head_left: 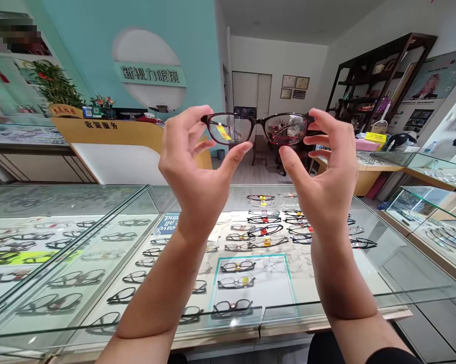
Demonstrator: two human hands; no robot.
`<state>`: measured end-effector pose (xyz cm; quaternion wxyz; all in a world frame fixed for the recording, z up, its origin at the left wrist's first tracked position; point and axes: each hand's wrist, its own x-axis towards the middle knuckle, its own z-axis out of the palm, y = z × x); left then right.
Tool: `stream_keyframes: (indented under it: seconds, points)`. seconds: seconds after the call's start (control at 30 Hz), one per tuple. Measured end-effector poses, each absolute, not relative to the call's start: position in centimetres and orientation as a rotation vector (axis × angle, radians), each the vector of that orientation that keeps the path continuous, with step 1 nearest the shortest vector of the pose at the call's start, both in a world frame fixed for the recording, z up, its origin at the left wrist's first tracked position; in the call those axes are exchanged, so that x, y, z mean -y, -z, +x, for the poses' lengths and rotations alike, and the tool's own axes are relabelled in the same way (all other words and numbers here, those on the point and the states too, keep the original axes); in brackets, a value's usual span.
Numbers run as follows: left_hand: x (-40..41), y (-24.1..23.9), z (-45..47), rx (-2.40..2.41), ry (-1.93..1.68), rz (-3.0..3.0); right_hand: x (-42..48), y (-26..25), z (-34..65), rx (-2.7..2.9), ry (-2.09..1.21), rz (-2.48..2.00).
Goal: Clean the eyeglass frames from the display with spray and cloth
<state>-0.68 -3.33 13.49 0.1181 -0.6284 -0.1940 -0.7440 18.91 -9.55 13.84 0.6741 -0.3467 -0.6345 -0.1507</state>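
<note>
A pair of eyeglasses [258,121] with a dark, reddish-tinged frame is held up level in front of me, above the glass counter. A yellow sticker shows at its left lens. My left hand [199,151] grips the left end of the frame, thumb below the lens and fingers at the hinge. On the other end, my right hand [322,156] holds the frame the same way, its thumb under the right lens. The temples are partly hidden behind the lenses and fingers.
Below my hands, a glass display case [228,308] holds rows of eyeglasses [238,266]. Another display case [440,222] stands at the right. Farther back are a yellow and white service counter [125,151], a potted plant [53,83] and a dark shelf [379,71].
</note>
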Motion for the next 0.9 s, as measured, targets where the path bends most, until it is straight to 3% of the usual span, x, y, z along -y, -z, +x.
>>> stream_keyframes:
  seconds: [0.9]
  points:
    - [1.9,-12.5,-0.7,0.949,2.197,-1.860,7.5,-13.2,18.7,1.444,0.456,-1.054]
